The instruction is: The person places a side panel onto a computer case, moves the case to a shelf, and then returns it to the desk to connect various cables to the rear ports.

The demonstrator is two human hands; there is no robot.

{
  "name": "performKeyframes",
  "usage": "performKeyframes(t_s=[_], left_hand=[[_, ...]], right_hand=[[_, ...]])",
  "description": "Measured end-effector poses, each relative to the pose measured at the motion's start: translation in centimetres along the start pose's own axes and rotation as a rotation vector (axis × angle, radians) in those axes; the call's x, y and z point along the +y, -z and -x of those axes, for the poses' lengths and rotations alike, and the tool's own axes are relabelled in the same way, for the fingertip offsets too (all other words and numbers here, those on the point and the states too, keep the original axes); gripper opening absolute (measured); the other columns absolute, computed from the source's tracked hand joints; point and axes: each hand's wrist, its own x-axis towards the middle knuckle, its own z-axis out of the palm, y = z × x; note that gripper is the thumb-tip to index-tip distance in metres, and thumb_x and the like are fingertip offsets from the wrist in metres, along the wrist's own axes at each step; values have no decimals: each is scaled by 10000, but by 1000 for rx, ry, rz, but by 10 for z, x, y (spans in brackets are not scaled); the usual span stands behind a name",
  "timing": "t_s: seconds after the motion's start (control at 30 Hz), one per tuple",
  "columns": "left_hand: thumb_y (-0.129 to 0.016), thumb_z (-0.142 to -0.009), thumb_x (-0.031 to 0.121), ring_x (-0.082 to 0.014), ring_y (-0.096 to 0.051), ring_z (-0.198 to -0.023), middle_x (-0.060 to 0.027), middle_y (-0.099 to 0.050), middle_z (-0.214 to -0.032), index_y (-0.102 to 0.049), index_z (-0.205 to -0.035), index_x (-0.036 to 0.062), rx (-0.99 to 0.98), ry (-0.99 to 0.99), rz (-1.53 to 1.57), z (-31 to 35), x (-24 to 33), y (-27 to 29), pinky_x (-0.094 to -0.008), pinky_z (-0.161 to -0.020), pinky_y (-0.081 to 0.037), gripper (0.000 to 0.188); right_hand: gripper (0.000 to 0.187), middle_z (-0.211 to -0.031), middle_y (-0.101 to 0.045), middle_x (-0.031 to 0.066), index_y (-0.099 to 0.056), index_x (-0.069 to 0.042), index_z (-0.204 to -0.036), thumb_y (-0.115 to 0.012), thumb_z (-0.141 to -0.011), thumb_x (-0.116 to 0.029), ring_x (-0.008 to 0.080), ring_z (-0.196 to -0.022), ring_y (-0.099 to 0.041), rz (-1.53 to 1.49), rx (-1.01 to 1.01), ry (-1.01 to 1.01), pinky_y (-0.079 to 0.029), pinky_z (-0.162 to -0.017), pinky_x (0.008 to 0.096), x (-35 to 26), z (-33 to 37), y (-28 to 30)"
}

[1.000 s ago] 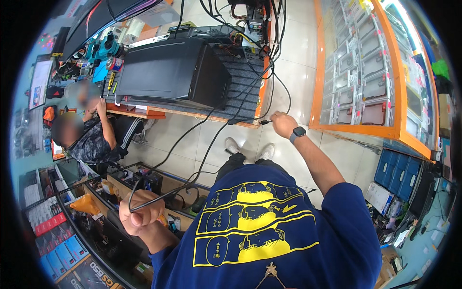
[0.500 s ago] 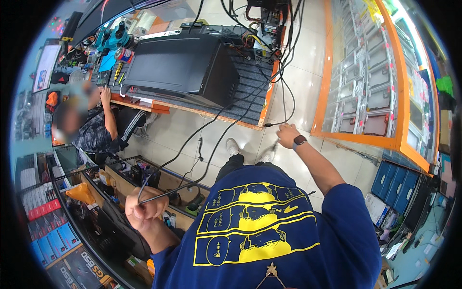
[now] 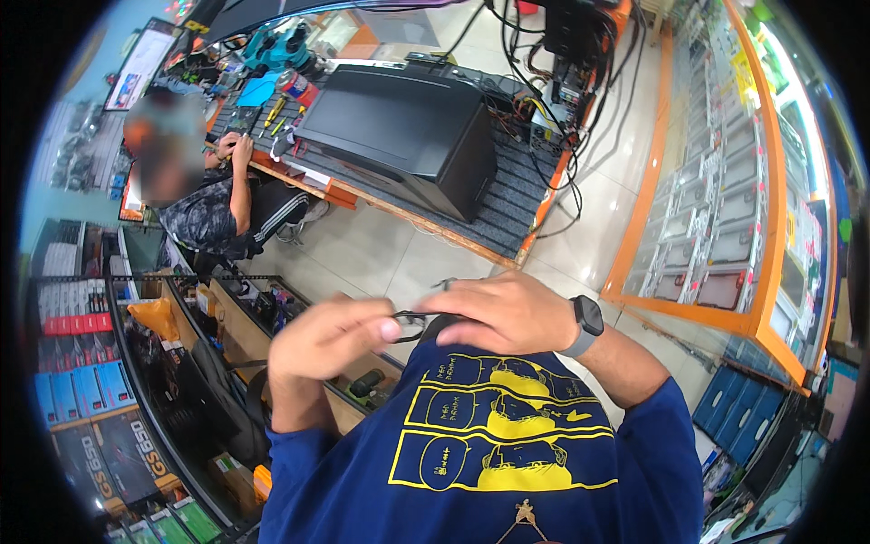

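Note:
Both hands have come together in front of my chest, with a black cable (image 3: 410, 315) between them. My left hand (image 3: 337, 337), slightly blurred, is closed and pinches one part of the cable between thumb and fingers. Back upward, my right hand (image 3: 512, 313) with a watch on its wrist is closed over the cable's other part. A short loop of the cable hangs between the fingertips. What lies under the right palm is hidden.
Ahead stands a workbench (image 3: 507, 238) with a black computer case (image 3: 394, 131) and tangled cables (image 3: 589, 118) at its right end. A seated person (image 3: 204, 208) works at its left. Glass display case (image 3: 707, 218) on the right; stocked shelves (image 3: 91, 394) on the left.
My right hand has come in from the right and my left hand has moved up and inward to meet it. The long cable stretched across the floor is now gathered between them.

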Motion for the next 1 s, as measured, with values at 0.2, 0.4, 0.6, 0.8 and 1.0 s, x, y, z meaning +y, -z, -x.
performKeyframes(t_s=[0.2,0.4,0.6,0.8,1.0], left_hand=[[-582,-1042,222,-57,-461,-687,37,-546,-752,-641,-894,7,250,72,150,27,-46,46,-240,-620,-389,267],[-637,-1010,259,-43,-481,-641,37,-590,-759,-664,-927,34,426,99,262,39,-92,124,-218,-585,-401,242],[-690,-974,247,-29,-464,-617,57,-577,-745,-665,-899,44,531,58,77,46,-159,259,-219,-548,-364,218],[-709,-962,185,-35,-506,-591,37,-564,-722,-640,-902,35,374,-28,219,-25,-217,362,-218,-516,-387,175],[-586,-1046,240,-12,-329,-500,73,-423,-649,-574,-999,38,216,-192,786,-121,-251,419,-191,-439,-253,207]], right_hand=[[98,-796,-652,64,-724,-48,-961,-725,-908,-130,236,-660,-622,29,390,118,-470,-585,338,8,-8,32],[110,-773,-588,93,-708,-44,-1005,-709,-909,-98,244,-648,-569,327,503,-78,-454,-607,338,26,-40,89],[157,-737,-549,67,-739,-36,-1069,-697,-919,-60,182,-642,-504,478,509,-254,-398,-593,296,36,-98,119],[155,-827,-626,88,-715,-32,-1106,-645,-968,-46,183,-682,-539,778,792,-372,-435,-639,288,78,-185,118],[219,-1000,-708,157,-698,-42,-1168,-583,-986,-6,299,-877,-690,938,751,-665,-524,-792,383,118,-237,105]])
